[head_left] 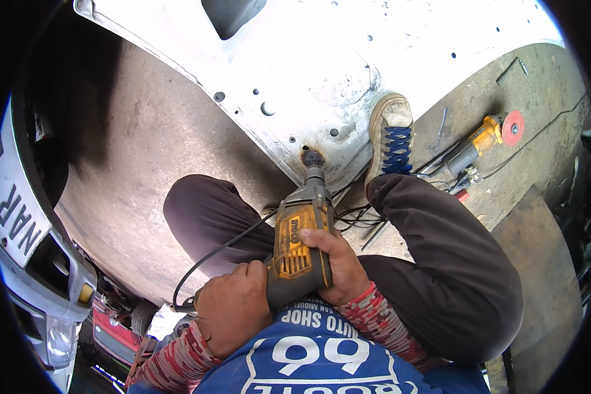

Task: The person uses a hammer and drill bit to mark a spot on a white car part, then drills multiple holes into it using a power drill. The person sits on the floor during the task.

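Observation:
A yellow and black corded power drill (pixel 302 240) points away from me, its chuck end down at the near corner of a white painted metal panel (pixel 322 72). At its tip lies a dark, rusty-looking round patch (pixel 313 158); whether a bit or brush sits there I cannot make out. My left hand (pixel 235 299) is closed round the drill's rear handle. Against the right side of the drill body my right hand (pixel 338 266) is wrapped, thumb on top of the yellow housing. Several round holes pierce the panel near the drill.
My right shoe (pixel 391 138) rests on the panel's right edge. An angle grinder (pixel 479 141) with a red disc lies on the concrete floor (pixel 154 98) to the right, among loose cables. At left stands a vehicle's front bumper (pixel 72 276); a flat board (pixel 538 262) lies at right.

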`<move>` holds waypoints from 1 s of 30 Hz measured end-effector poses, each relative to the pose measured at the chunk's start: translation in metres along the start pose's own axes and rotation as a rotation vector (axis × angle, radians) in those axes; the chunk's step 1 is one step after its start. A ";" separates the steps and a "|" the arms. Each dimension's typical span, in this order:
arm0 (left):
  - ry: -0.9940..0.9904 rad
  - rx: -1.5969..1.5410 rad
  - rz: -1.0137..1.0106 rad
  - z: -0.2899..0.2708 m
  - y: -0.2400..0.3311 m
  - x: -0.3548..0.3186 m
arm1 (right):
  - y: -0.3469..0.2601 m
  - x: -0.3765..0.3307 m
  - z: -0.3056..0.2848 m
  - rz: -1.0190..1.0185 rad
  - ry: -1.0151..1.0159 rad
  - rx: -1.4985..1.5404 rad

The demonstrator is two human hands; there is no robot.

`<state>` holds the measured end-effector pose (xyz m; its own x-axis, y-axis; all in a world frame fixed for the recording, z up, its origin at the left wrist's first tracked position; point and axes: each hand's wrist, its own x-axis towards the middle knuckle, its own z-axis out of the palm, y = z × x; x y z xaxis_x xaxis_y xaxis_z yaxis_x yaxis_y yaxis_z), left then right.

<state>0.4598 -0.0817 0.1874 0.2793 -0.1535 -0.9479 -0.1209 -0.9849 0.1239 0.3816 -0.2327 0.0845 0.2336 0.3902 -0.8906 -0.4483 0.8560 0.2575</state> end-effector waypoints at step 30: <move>-0.030 0.003 0.008 -0.005 0.003 0.002 | -0.005 0.000 0.006 0.008 0.036 0.004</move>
<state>0.4649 -0.0853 0.1875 0.2493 -0.1585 -0.9554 -0.1261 -0.9834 0.1303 0.3888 -0.2351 0.0858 0.1985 0.3845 -0.9015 -0.4470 0.8541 0.2658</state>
